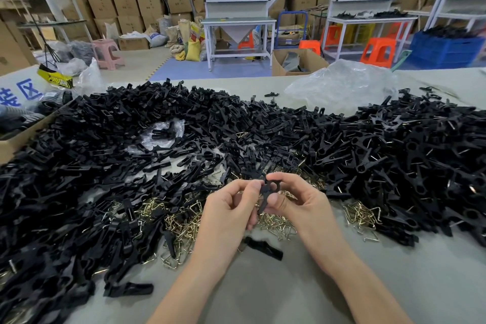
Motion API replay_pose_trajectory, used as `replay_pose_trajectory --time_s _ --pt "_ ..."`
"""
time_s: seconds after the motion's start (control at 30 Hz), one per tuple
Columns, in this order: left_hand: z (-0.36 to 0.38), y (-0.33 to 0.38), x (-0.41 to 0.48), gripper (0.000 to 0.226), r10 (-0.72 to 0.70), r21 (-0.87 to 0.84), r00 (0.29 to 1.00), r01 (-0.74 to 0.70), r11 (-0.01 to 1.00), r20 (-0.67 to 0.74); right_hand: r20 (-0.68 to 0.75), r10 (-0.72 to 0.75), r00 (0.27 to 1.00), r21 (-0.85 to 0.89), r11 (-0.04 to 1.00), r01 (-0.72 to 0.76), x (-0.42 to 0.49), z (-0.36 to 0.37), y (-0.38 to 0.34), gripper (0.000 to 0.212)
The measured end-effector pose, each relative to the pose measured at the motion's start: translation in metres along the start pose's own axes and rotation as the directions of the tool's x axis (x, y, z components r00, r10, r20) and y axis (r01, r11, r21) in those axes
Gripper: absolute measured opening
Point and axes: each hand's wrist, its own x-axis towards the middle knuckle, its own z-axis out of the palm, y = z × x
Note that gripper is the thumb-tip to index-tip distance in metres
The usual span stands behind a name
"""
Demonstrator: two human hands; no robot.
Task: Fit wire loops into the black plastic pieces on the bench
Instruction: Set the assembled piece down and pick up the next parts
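Observation:
Both hands meet over the bench at its middle, holding one black plastic piece [267, 192] between them. My right hand [297, 200] pinches its upper end with curled finger and thumb. My left hand [231, 208] pinches its left side with fingertips. I cannot tell whether a wire loop is in the piece. Brass-coloured wire loops [184, 221] lie in a heap under and around the hands. A huge pile of black plastic pieces [157, 144] covers the bench to the left, behind and to the right.
A loose black piece [263, 247] lies on the grey bench top [276, 292] between my wrists. A crumpled clear plastic bag [339, 81] sits at the back right, a cardboard box edge [15, 139] at the left. Workbenches, stools and stacked cartons stand beyond.

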Motion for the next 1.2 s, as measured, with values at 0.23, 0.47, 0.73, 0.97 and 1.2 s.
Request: replay_pose_trajectory --time_s 0.23,0.47,0.73,0.97,1.2 --pt "-0.012 -0.008 0.0 0.025 0.223 0.426 0.97 -0.164 0.89 -0.093 -0.153 -0.034 0.988 0.047 0.998 0.041 0.005 -0.006 -0.001 0.026" --pt "-0.015 -0.029 0.002 0.051 0.063 0.895 0.958 -0.286 0.342 0.281 -0.292 0.026 0.956 0.191 0.981 0.031 0.01 -0.011 -0.001 0.034" --pt "-0.015 -0.021 0.005 0.018 0.139 0.855 0.97 -0.243 0.459 0.201 -0.293 0.037 0.955 0.205 0.978 0.025 0.009 -0.01 -0.003 0.043" --pt "-0.013 -0.012 0.001 0.022 0.261 0.705 0.963 -0.231 0.671 0.068 -0.279 0.038 0.96 0.226 0.974 0.027 0.009 -0.011 0.0 0.041" --pt "-0.014 -0.013 0.001 0.034 0.198 0.679 0.977 -0.196 0.707 0.076 -0.236 0.047 0.971 0.23 0.973 0.009 0.009 -0.011 0.001 0.036"
